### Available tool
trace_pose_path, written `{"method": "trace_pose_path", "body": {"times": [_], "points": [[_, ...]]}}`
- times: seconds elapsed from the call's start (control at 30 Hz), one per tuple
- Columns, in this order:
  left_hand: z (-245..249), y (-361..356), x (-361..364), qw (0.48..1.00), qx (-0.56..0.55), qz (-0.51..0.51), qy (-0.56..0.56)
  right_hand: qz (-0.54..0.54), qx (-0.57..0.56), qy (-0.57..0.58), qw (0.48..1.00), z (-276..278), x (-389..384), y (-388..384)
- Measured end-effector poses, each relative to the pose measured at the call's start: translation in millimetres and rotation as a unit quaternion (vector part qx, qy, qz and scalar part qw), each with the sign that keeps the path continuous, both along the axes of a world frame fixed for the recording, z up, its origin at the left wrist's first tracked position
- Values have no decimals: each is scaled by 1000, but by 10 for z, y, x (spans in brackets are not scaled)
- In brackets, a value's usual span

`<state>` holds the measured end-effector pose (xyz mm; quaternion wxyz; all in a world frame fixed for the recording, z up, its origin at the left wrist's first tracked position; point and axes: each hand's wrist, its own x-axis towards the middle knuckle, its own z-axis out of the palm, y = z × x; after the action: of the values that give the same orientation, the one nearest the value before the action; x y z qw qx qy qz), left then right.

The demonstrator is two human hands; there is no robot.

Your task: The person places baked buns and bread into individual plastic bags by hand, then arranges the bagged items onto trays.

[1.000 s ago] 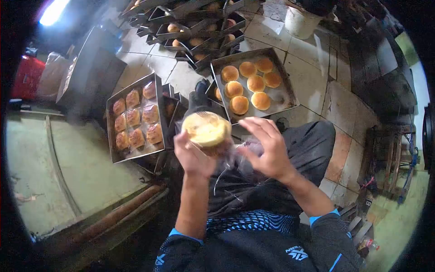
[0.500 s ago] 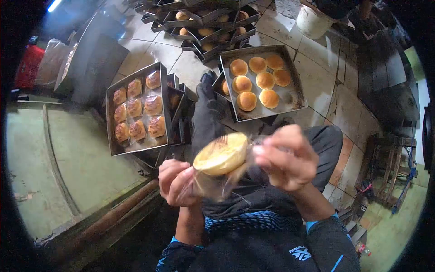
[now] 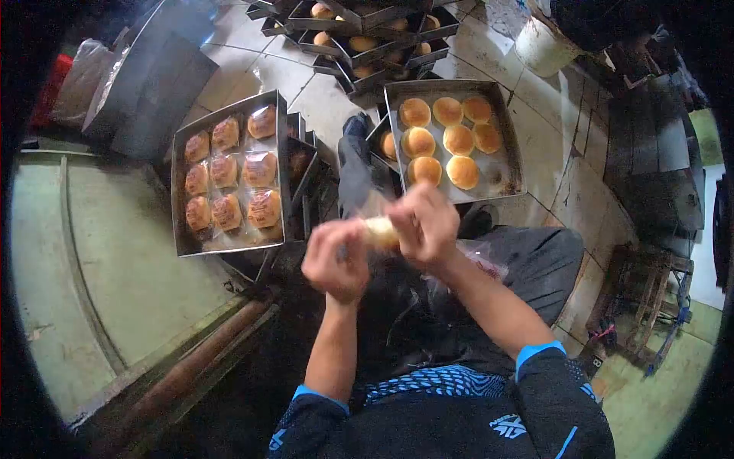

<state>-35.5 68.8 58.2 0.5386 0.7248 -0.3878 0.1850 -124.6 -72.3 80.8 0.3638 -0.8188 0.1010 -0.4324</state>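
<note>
Both hands are close together over my lap with a bun point(image 3: 380, 232) between them. A clear plastic bag point(image 3: 373, 204), blurred by motion, shows above the bun. My left hand point(image 3: 336, 258) has its fingers curled closed at the bun's left side. My right hand point(image 3: 427, 228) is closed at the other side and hides much of it. Beyond my right hand, a metal tray point(image 3: 501, 174) holds several unwrapped round buns point(image 3: 459, 140). To the left, another metal tray point(image 3: 282, 153) holds several buns in printed clear wrappers point(image 3: 224, 170).
On my right thigh lie clear plastic bags point(image 3: 488, 262) with reddish print. Stacked trays of buns point(image 3: 359, 42) stand at the far side. A white bucket point(image 3: 544, 47) is at the upper right. A small wooden stool point(image 3: 650, 294) sits at the right.
My hands have come closer together and turned around the bun, which is now mostly covered by my fingers. The view has shifted slightly.
</note>
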Motion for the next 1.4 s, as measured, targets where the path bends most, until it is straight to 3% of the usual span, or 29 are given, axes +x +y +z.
{"method": "trace_pose_path", "body": {"times": [0.03,0.1,0.13,0.2,0.3,0.4,0.43,0.5,0.53,0.57,0.63,0.7,0.73,0.77,0.83,0.87,0.9,0.97,1.03,1.1,1.2,1.3,1.37,1.4], "points": [[-12,-80,107,996,-29,64,51,-30,29,-34,999,8,155,-112],[165,41,62,930,-51,49,361,-142,206,14,968,-48,115,-125],[163,158,-24,910,-86,15,406,-153,207,29,966,-111,6,-27],[175,540,-204,892,-37,5,450,-150,257,74,952,-187,-338,344],[18,1001,-647,893,113,44,434,-131,334,205,911,-622,-871,804],[-83,1173,-836,966,185,61,171,-74,303,312,898,-661,-1115,784],[21,1148,-832,958,146,58,240,-33,272,344,898,-472,-1132,624],[228,1084,-803,926,62,61,368,-136,191,275,933,-156,-1053,402],[337,982,-653,944,84,59,313,-86,177,239,951,-40,-993,301],[483,846,-554,930,62,49,359,-37,162,204,965,60,-942,201],[507,616,-272,916,75,14,395,98,20,134,986,211,-613,118],[444,419,-22,885,79,-36,457,133,30,189,972,57,-416,134],[451,323,25,880,63,-43,468,169,150,206,952,-67,-370,79],[472,255,42,900,59,-29,431,153,200,209,945,-144,-403,-32],[451,339,71,888,25,-37,457,131,295,215,922,-223,-479,-342],[247,443,110,873,1,-42,485,82,402,182,894,-434,-507,-504],[103,514,124,867,15,-37,497,33,502,147,851,-744,-549,-693],[-90,620,113,853,45,-22,520,-172,587,220,760,-1370,-764,-1206],[-159,630,71,853,50,-20,520,-253,651,183,692,-1725,-1006,-1651],[-203,648,30,853,44,-20,520,-292,645,100,699,-2000,-1272,-1907],[-147,599,35,863,48,-23,502,-406,534,315,671,-2071,-1619,-1964],[-90,539,49,900,86,-19,426,-113,660,361,649,-1568,-1865,-1645],[-31,435,-18,903,72,-34,422,41,619,326,713,-937,-1954,-1183],[-11,347,-92,906,58,-46,416,42,527,330,782,-873,-2095,-960]]}}
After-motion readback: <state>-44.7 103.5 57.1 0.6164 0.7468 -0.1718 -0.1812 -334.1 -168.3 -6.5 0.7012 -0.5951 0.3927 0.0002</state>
